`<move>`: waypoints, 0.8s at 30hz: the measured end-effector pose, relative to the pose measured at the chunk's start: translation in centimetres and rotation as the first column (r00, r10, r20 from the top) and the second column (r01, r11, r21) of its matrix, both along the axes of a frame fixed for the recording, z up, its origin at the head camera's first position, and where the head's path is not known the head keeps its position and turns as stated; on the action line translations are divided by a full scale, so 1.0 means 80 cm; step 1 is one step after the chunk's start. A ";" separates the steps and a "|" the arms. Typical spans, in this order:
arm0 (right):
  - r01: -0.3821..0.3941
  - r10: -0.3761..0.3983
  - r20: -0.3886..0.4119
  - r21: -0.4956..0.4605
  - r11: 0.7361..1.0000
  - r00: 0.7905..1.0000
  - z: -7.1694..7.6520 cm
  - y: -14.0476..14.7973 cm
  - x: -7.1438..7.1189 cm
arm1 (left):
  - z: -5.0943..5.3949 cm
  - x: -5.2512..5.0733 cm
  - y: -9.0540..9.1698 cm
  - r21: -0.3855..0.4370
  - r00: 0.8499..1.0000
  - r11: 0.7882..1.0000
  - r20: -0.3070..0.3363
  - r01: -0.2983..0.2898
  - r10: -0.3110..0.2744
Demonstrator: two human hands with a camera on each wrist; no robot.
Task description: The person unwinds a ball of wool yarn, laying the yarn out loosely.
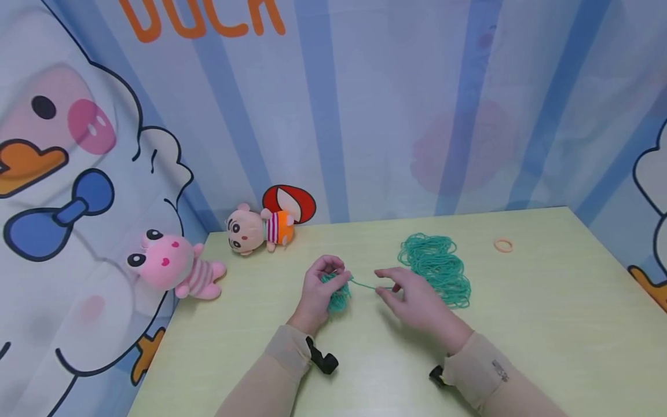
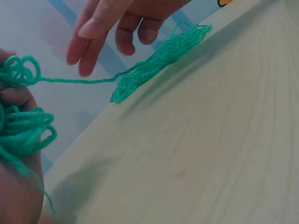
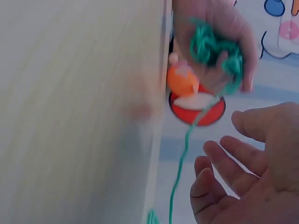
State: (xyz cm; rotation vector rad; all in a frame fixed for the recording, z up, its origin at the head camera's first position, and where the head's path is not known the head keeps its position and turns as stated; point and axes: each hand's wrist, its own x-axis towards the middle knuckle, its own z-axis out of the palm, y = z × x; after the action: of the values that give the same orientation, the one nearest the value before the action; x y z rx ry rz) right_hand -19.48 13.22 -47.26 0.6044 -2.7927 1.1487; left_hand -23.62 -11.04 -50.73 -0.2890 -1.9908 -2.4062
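Observation:
My left hand grips a small bundle of green yarn above the table, its loops bulging out between the fingers. From this bundle one strand stretches across to a larger loose skein of green yarn lying on the table. My right hand is beside that strand, in front of the skein. Its fingers are relaxed and spread in the right wrist view, and the strand passes next to the fingertips without being pinched. A short loose yarn end dangles below the left hand's bundle.
A pink plush toy sits at the table's left edge. Another plush toy in orange shorts lies at the back left. An orange ring-shaped band lies right of the skein. A printed curtain hangs behind the pale table.

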 end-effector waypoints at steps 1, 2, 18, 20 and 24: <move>-0.015 0.016 0.017 -0.008 1.000 1.000 0.000 -0.011 -0.001 | 0.000 0.000 0.000 -0.004 1.000 1.000 -0.002 0.005 -0.005; -0.021 0.022 0.035 -0.012 1.000 0.999 -0.001 -0.021 -0.002 | 0.000 0.000 0.000 -0.008 1.000 1.000 -0.004 0.012 -0.012; 0.144 -0.150 -0.033 -0.131 0.981 0.988 0.001 -0.035 -0.007 | -0.002 -0.003 0.002 -0.026 0.998 0.998 -0.031 0.054 -0.055; 0.164 -0.174 -0.050 -0.160 0.973 0.983 0.002 -0.029 -0.007 | -0.002 -0.004 0.003 -0.006 0.998 0.998 -0.021 0.059 -0.059; 0.186 -0.205 -0.079 -0.199 0.962 0.976 0.002 -0.021 -0.004 | -0.004 -0.006 0.006 0.049 0.998 0.997 0.029 0.062 -0.063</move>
State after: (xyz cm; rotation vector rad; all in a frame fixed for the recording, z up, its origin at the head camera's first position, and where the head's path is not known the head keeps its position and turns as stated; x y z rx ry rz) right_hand -19.82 11.57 -47.09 0.3488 -2.5518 1.2861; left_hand -24.11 -10.59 -51.05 -0.3205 -1.9610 -2.5073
